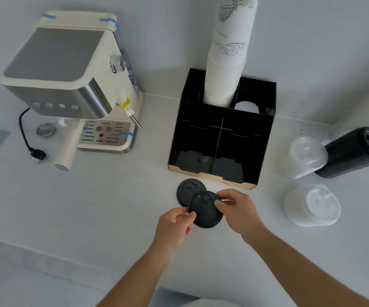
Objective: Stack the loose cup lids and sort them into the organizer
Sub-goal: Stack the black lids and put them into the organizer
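Both hands pinch one black lid just above the white tabletop. The left hand has its fingers closed on the lid's left edge. The right hand has its fingers closed on the right edge. This lid partly covers a second black lid lying flat. Behind them, the black organizer has empty front slots, so the job looks barely started. More lids wait to the right.

Two loose black lids at lower centre, one black organizer, one tall stack of paper cups, one espresso machine, two clear lid stacks, one black lid stack, two hands.
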`<control>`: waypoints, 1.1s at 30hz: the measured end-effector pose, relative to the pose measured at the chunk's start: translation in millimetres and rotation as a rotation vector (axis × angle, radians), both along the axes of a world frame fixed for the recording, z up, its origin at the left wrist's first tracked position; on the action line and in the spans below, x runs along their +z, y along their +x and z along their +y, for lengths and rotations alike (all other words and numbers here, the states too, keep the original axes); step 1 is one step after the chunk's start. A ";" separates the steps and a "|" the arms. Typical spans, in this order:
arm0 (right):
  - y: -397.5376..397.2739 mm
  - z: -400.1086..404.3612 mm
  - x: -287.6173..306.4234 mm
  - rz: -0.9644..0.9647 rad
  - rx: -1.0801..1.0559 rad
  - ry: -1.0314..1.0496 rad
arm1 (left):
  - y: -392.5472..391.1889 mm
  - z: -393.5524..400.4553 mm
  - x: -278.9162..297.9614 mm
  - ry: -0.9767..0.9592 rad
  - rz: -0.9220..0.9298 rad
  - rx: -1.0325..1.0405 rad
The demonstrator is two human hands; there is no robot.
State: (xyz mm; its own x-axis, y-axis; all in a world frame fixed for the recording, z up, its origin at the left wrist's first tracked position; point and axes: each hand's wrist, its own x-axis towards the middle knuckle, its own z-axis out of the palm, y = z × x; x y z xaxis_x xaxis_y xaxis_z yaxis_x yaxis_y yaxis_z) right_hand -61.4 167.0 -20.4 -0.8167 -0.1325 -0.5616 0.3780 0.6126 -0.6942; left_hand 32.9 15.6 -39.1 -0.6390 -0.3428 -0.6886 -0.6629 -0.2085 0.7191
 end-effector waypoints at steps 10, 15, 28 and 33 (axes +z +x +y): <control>-20.9 -40.9 -5.1 0.117 0.129 0.034 | -15.4 -18.5 -7.7 -0.270 -0.008 -0.001; -20.3 -48.2 -15.3 0.165 0.110 0.054 | -23.6 -22.8 -13.7 -0.304 -0.019 -0.032; -15.8 -51.4 -23.6 0.213 0.144 0.088 | -31.6 -32.1 -14.1 -0.112 -0.071 0.120; -17.1 -49.4 -26.2 0.166 0.142 0.091 | -39.2 -36.5 -9.0 -0.140 -0.152 0.108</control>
